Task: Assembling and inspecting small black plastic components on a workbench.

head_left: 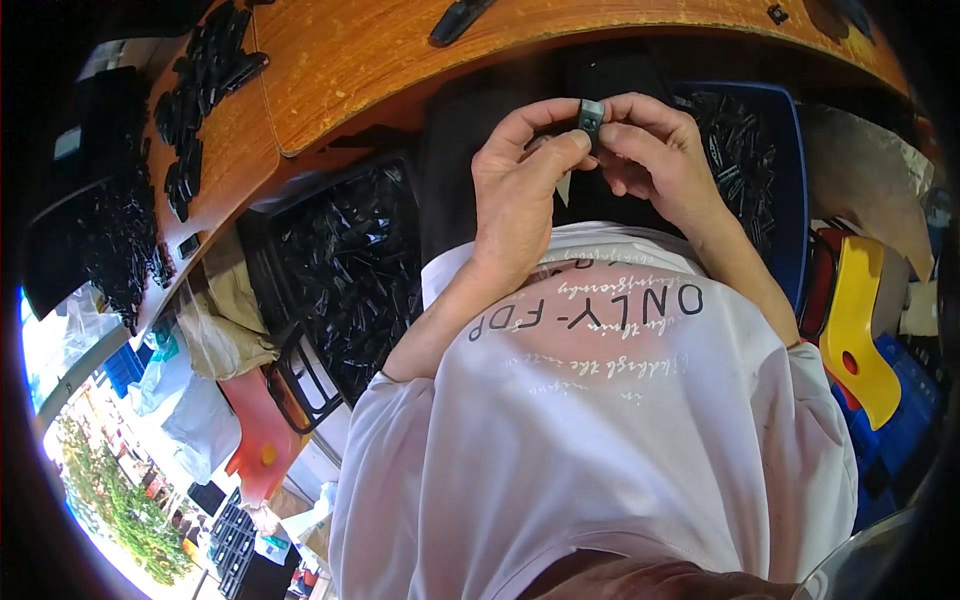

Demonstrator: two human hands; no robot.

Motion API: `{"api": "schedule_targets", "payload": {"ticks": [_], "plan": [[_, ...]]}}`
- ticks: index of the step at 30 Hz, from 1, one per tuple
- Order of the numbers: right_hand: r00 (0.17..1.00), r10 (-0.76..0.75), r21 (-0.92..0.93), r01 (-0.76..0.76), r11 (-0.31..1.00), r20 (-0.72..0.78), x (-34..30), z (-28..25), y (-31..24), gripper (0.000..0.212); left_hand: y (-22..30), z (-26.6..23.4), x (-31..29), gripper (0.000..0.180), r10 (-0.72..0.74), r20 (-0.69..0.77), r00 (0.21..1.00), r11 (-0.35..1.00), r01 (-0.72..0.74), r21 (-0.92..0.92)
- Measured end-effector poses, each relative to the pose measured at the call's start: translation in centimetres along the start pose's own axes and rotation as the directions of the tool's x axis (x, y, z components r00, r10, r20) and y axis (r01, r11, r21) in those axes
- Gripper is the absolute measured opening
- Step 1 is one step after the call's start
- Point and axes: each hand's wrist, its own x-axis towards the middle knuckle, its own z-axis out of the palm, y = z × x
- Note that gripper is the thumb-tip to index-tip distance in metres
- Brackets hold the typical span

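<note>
My left hand (522,178) and my right hand (657,150) meet over my lap, just below the table edge. Between their thumbs and fingers they pinch a small, dark, block-shaped plastic part (590,114) with a lighter top end. Both hands are closed on it, and my fingertips cover its sides. Left of my lap a black crate (262,235) holds many black plastic pieces (345,265). On the right, a blue crate (800,150) is filled with similar black pieces (738,150).
The worn wooden table (350,60) curves across in front of me. Black parts (205,75) lie piled on its left side, and one long black piece (458,20) lies near the middle. Beyond the blue crate are a yellow plastic piece (858,330) and brown cardboard (870,165).
</note>
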Motion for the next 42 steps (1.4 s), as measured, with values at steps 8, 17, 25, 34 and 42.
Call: {"api": "schedule_targets", "payload": {"ticks": [8, 17, 25, 34, 42], "plan": [[0.998, 0.0, -0.048, 0.003, 0.999, 0.061, 0.0, -0.6, -0.1, 0.013, 0.1, -0.6, 0.3, 0.028, -0.076, 0.062, 0.995, 0.986, 0.066, 0.155], [0.999, 0.033, 0.233, -0.04, 0.972, 0.034, -0.7, -0.6, 0.2, 0.023, -0.1, -0.5, 0.3, 0.027, 0.034, 0.11, 0.993, 0.97, -0.059, 0.236], [0.991, 0.101, 0.353, -0.126, 0.927, 0.087, -0.9, -0.8, 1.0, 0.022, -0.3, -0.6, 0.4, 0.027, -0.061, 0.146, 0.987, 0.995, 0.048, 0.088], [0.988, 0.136, 0.347, -0.104, 0.932, -0.069, -1.2, 1.0, 1.0, 0.023, -0.5, -0.5, 0.5, 0.023, -0.008, 0.074, 0.997, 0.995, 0.001, 0.103], [0.997, 0.047, 0.149, -0.037, 0.988, -0.069, -1.3, -0.5, 1.0, 0.017, 0.8, -0.8, 0.9, 0.024, -0.05, 0.031, 0.998, 0.857, 0.027, 0.514]]}}
